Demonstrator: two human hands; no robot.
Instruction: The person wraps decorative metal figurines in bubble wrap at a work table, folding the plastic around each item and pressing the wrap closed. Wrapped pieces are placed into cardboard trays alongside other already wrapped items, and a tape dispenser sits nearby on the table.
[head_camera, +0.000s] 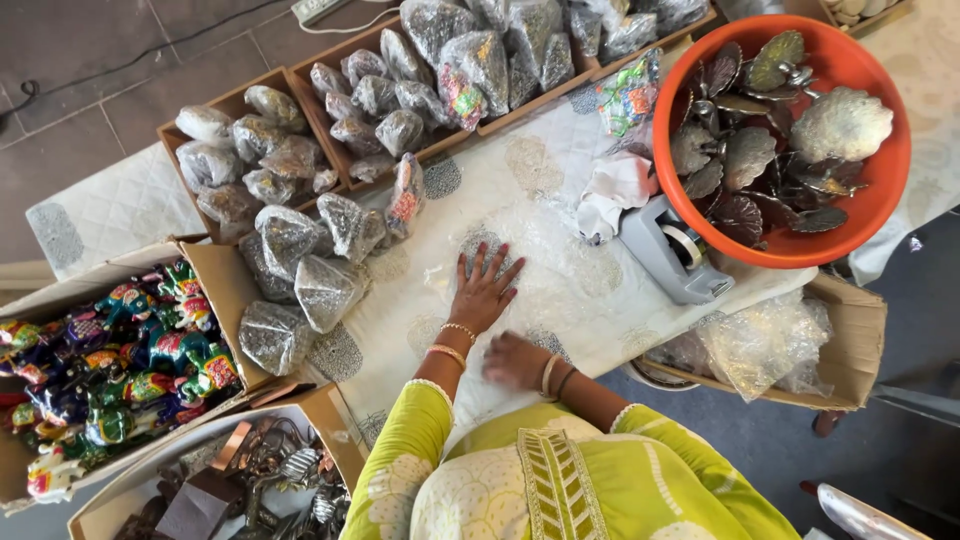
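Left hand flat on clear plastic sheet, fingers spread, pressing it onto desk. Right hand at sheet's near edge, blurred (fingers' state: cannot tell). Sheet bare, nothing wrapped yet. Wrapped bundles fill trays; unwrapped metal leaf dishes wait in orange tub; tape dispenser beside.

Left hand lies flat with fingers spread, arm outstretched; right hand rests palm-down, closer in.

You have an orange basin of metal leaves, a tape dispenser, wrapped bundles in boxes, and painted elephants.
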